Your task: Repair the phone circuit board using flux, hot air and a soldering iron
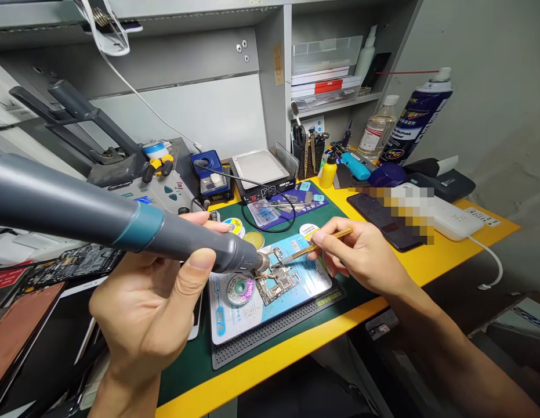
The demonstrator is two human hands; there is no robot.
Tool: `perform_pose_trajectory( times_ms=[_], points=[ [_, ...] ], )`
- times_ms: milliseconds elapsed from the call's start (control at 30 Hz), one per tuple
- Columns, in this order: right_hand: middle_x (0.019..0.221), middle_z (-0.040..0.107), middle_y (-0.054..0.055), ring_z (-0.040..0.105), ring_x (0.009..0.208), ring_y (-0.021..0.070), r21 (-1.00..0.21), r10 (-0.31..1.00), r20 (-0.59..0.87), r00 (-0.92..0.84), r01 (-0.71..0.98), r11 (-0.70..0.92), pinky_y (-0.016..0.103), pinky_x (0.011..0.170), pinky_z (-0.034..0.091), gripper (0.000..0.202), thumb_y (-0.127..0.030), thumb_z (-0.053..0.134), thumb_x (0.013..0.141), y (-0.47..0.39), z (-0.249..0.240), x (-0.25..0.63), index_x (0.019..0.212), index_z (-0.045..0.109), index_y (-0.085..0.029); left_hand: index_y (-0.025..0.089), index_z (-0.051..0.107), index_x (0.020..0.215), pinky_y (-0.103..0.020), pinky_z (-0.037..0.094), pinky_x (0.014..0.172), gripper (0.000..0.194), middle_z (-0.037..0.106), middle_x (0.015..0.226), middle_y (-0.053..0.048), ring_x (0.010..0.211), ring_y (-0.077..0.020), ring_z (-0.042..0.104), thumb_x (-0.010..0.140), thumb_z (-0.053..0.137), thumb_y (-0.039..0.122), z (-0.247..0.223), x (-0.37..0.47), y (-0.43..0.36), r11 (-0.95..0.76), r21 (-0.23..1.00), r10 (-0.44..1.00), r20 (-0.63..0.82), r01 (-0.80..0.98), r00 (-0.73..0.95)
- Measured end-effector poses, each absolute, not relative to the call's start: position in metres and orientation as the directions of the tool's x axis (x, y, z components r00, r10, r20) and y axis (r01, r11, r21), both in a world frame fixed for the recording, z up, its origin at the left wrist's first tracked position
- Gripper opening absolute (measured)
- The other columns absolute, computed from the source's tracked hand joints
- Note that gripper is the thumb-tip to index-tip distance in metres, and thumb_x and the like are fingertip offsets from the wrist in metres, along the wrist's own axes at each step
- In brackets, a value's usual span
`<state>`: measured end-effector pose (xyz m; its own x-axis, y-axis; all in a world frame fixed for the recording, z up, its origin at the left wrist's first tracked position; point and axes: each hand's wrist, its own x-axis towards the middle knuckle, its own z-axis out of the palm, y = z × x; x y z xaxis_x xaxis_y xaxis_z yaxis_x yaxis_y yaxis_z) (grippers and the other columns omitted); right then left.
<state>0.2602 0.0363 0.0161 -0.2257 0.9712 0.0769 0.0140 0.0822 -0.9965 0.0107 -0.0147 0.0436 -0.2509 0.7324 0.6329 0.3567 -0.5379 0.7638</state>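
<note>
The left hand [152,302] is closed around the grey handle of a hot air gun [122,223], with the thumb on the near side and the fingers wrapped over the far side. The gun lies almost level, coming from the left, and its metal nozzle [261,262] points at the circuit board [278,277] and stays just above its left far corner. The right hand [361,255] is closed on a pair of brass-coloured tweezers [315,247], pinched between thumb and fingers, and their tips reach down to the left and meet the board just beside the nozzle; I cannot tell if they hold a small part. The circuit board lies on a light blue work mat [304,284], in the middle of the green bench surface, between the two hands. Just to the left of the board, on the same mat, lies a roll of solder wick [240,288] with a purple label. Under the blue mat there is a dark rubber mat [270,331] with ridges on its near edge. Farther back stand a small heating plate [261,168] and a blue soldering tip cleaner [211,174]. At the far right, a spray can [420,116] and a clear bottle [378,130] stand near the wall, and a dark phone [378,217] lies on the yellow table [461,244].
</note>
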Motion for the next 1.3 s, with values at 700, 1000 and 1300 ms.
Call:
perform_pose_trajectory(
  times_ms=[700, 1000, 1300],
  points=[
    [0.057, 0.059, -0.003, 0.05, 0.046, 0.0088, -0.995, 0.932, 0.013, -0.361, 0.088, 0.049, 0.021, 0.041, 0.035, 0.031, -0.046, 0.075, 0.093, 0.038, 0.017, 0.282, 0.088, 0.071, -0.016, 0.024, 0.076, 0.118, -0.038, 0.065, 0.093, 0.029, 0.079, 0.106, 0.001, 0.102, -0.0238, 0.077, 0.089, 0.076, 0.025, 0.043, 0.009, -0.013, -0.589, 0.737, 0.704, 0.67, 0.332, -0.236],
    [0.06, 0.058, -0.003, 0.048, 0.05, 0.0077, -0.988, 0.906, 0.0, -0.424, 0.142, 0.067, 0.021, 0.046, 0.035, 0.019, -0.033, 0.076, 0.09, 0.041, 0.024, 0.281, 0.087, 0.073, -0.015, 0.025, 0.076, 0.118, -0.036, 0.065, 0.094, 0.029, 0.079, 0.106, 0.002, 0.102, -0.0221, 0.077, 0.089, 0.075, 0.026, 0.045, 0.012, -0.011, -0.587, 0.742, 0.714, 0.663, 0.324, -0.224],
    [0.065, 0.059, -0.001, 0.05, 0.053, 0.0095, -0.971, 0.912, 0.01, -0.409, 0.213, 0.106, 0.022, 0.048, 0.038, 0.015, -0.03, 0.074, 0.088, 0.038, 0.027, 0.282, 0.087, 0.073, -0.015, 0.025, 0.076, 0.117, -0.032, 0.066, 0.093, 0.028, 0.08, 0.104, 0.002, 0.1, -0.0206, 0.077, 0.089, 0.075, 0.027, 0.046, 0.01, -0.015, -0.593, 0.729, 0.712, 0.673, 0.343, -0.2]
  ],
)
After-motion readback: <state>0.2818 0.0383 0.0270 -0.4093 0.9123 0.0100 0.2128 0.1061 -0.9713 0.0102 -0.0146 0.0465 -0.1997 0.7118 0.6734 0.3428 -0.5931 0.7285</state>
